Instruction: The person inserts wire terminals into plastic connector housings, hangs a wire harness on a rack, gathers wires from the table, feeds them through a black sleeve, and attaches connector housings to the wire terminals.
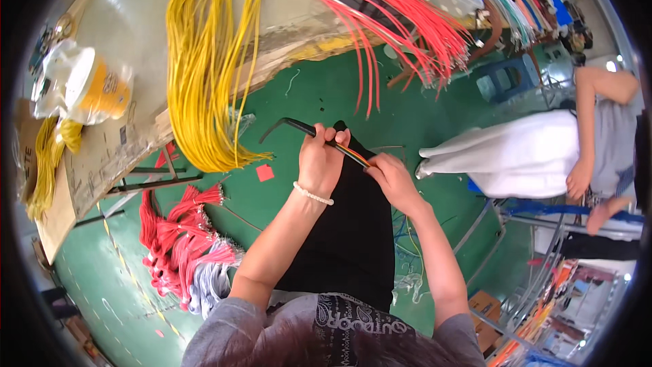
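Pinching a cable (348, 151) above black trousers (346, 238), left grip (320, 163) and right grip (396, 180) hold it — black sleeving (297, 124) covers one end; coloured wires (357, 157) between them remain bare, so covering looks partly done.

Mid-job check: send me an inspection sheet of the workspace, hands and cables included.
Surface: table with a ragged front edge.
Job's things: black-sleeved cable, coloured wires showing.
Clutter: bagged tub on the table; red scrap on the floor.
Hands: left hand and right hand both grip the cable.
Cables: yellow wires and red wires hang over the table edge; red bundles lie below.
Surroundings: another person at right, near a metal frame.
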The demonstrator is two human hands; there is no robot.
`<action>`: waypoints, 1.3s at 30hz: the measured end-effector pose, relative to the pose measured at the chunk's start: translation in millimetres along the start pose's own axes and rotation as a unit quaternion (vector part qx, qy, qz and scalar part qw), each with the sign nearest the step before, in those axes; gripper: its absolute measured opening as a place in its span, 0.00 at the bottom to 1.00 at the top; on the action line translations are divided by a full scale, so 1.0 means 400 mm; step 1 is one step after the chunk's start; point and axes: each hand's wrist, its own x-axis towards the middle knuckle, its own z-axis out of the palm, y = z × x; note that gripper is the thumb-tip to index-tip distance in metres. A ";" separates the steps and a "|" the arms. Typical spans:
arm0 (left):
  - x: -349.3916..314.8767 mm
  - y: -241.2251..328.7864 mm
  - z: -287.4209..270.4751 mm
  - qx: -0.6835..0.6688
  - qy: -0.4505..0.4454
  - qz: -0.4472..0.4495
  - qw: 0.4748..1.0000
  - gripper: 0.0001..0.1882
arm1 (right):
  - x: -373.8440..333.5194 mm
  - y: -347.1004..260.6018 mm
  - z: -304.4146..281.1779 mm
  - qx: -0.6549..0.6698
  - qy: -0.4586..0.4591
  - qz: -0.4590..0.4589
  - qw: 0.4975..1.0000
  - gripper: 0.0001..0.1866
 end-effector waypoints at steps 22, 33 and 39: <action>0.029 -0.076 -0.045 0.225 0.097 0.046 0.968 0.12 | 0.102 -0.067 0.052 -0.075 -0.110 0.112 0.985 0.09; 0.032 -0.135 -0.097 0.156 0.119 0.079 0.977 0.07 | 0.068 -0.036 0.066 0.037 -0.101 0.046 0.993 0.12; 0.014 -0.065 -0.043 0.067 0.102 0.079 0.989 0.08 | 0.059 -0.023 0.077 0.117 -0.080 0.048 0.989 0.14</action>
